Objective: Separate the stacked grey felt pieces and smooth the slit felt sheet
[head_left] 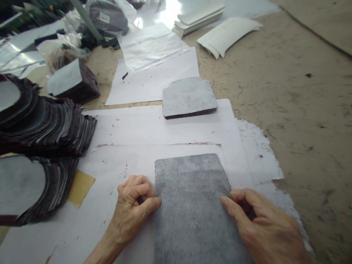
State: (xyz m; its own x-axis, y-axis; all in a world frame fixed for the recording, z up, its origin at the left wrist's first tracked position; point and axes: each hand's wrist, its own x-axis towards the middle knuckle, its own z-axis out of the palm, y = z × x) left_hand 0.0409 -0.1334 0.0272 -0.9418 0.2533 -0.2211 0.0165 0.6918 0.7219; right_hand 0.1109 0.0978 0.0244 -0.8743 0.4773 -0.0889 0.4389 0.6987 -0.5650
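Note:
A grey, cloth-like panel (192,212) lies lengthwise in front of me over white paper, its near end cut off by the bottom of the view. My left hand (134,205) pinches the panel's left edge between thumb and curled fingers. On the opposite edge, my right hand (261,220) grips the panel too, thumb on top, and the material puckers slightly there. Beyond the panel's far edge sits a short stack of light grey cut pieces (189,96) with dark reddish sides.
Tall stacks of dark layered pieces (52,124) stand at the left, beside a yellow card (80,187). A grey-topped block of pieces (71,80) lies farther back. White curved sheets (228,35) and clear plastic film (154,46) lie at the back. White paper (132,128) covers part of the tan table (310,121).

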